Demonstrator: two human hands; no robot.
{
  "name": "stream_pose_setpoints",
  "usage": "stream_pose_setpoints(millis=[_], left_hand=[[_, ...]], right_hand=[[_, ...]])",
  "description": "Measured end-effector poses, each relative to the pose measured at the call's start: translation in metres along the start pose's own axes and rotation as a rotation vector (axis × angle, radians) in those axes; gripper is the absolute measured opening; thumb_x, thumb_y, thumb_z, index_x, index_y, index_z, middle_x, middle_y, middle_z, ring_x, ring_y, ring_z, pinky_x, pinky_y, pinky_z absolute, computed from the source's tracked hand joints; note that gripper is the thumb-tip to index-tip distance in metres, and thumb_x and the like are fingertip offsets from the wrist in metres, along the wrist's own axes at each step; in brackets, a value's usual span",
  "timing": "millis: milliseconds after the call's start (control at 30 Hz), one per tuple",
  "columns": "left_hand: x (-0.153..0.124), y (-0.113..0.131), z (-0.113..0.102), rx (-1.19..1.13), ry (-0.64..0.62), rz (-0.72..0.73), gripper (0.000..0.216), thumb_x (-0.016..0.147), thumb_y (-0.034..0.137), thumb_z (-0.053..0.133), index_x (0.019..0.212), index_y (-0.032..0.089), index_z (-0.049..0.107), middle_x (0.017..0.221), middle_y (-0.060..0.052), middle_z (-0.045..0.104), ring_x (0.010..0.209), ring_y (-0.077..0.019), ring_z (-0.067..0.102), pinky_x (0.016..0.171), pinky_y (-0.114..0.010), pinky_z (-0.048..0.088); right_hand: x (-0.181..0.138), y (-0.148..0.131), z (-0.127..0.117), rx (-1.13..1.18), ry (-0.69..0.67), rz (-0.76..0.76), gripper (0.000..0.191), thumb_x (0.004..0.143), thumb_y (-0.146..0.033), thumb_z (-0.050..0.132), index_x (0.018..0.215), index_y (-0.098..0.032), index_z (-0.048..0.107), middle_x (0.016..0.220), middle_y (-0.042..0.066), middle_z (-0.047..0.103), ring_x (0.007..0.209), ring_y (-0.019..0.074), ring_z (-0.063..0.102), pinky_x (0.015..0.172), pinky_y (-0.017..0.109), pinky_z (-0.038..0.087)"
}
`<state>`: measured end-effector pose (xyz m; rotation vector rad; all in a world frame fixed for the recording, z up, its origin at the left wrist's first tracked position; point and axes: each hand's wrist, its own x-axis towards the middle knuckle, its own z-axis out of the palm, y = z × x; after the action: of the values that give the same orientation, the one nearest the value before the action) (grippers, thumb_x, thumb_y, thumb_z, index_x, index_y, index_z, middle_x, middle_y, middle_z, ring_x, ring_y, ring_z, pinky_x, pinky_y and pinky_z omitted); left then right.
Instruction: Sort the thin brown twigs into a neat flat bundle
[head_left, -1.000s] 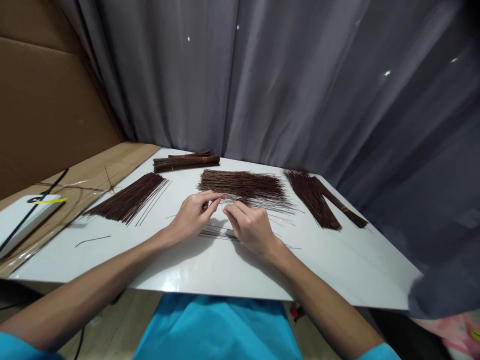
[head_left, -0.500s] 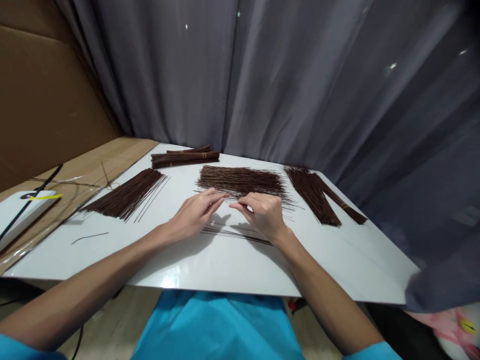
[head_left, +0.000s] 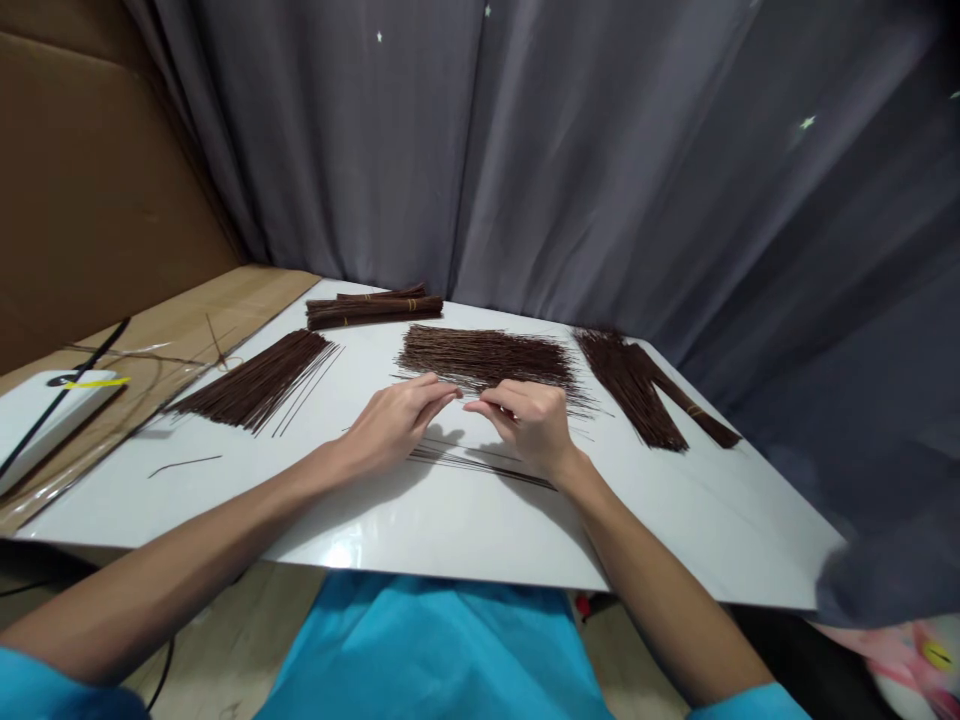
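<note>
Across the counter (head_left: 450, 530): 1 bent stick (head_left: 184, 463), a fanned pile (head_left: 262, 385), then left hand (head_left: 397, 425), fingers together; middle pile (head_left: 487, 352) of brown sticks just beyond, loose sticks (head_left: 487, 470) nearer; right hand (head_left: 531, 425), fingers likewise together. Cannot tell of anything pinched. Farther right, 1 slanted pile (head_left: 634, 395) beside 1 tied bundle (head_left: 694, 408).

Moderately dim overall, brightest on the white counter (head_left: 712, 540). Lit apparently from overhead, with a hard spot of glare near the front edge. Soft-edged shadows beneath the left grip (head_left: 397, 422) and right grip (head_left: 531, 425). Dull grey across the curtain (head_left: 585, 170), darkening to black at upper right. Stretched toward the edges; fine detail soft among the sticks (head_left: 487, 358), blurry around the pink item (head_left: 892, 650).
</note>
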<state>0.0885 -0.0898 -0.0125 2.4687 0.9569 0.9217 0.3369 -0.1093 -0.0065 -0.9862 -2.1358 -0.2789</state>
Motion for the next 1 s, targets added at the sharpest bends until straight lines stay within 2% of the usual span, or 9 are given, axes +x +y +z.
stream_pose_setpoints(millis=[167,400,567,700,1000], left_hand=[[-0.001,0.002,0.001,-0.024,-0.035,0.011,0.035,0.113,0.033,0.044,0.123,0.023,0.076,0.097,-0.006,0.068,0.085,-0.0214,0.063,0.076,-0.033,0.047],[0.000,0.003,0.001,-0.098,-0.051,0.002,0.033,0.113,0.031,0.045,0.122,0.023,0.076,0.094,-0.006,0.067,0.085,-0.0210,0.062,0.077,-0.033,0.045],[0.001,-0.004,0.001,-0.092,-0.069,-0.013,0.035,0.114,0.035,0.044,0.114,0.021,0.077,0.093,-0.006,0.068,0.083,-0.0207,0.061,0.076,-0.033,0.044],[-0.001,-0.005,0.003,-0.098,-0.060,0.001,0.034,0.114,0.034,0.044,0.114,0.021,0.075,0.095,-0.006,0.069,0.084,-0.0204,0.062,0.076,-0.033,0.044],[-0.002,-0.005,0.005,-0.108,-0.046,-0.043,0.035,0.114,0.036,0.043,0.107,0.021,0.074,0.095,-0.005,0.069,0.084,-0.0207,0.062,0.077,-0.033,0.043]], right_hand=[[0.002,0.007,-0.006,0.036,-0.020,-0.058,0.037,0.103,-0.052,0.070,0.085,-0.021,0.081,0.070,0.004,0.072,0.062,0.0160,0.060,0.064,0.031,0.039],[0.000,0.013,-0.005,0.000,-0.008,-0.120,0.039,0.105,-0.052,0.069,0.085,-0.021,0.079,0.073,0.003,0.075,0.062,0.0151,0.062,0.066,0.031,0.039],[0.001,0.013,0.000,-0.042,-0.048,-0.090,0.043,0.106,-0.055,0.065,0.084,-0.020,0.078,0.074,0.003,0.076,0.062,0.0146,0.061,0.067,0.032,0.037],[0.001,0.013,0.000,-0.009,-0.016,-0.084,0.042,0.106,-0.052,0.067,0.082,-0.019,0.077,0.074,0.002,0.077,0.058,0.0128,0.058,0.066,0.031,0.037],[-0.001,0.013,0.002,0.017,-0.007,-0.040,0.037,0.104,-0.052,0.070,0.086,-0.020,0.075,0.074,0.001,0.079,0.059,0.0127,0.064,0.068,0.028,0.041]])
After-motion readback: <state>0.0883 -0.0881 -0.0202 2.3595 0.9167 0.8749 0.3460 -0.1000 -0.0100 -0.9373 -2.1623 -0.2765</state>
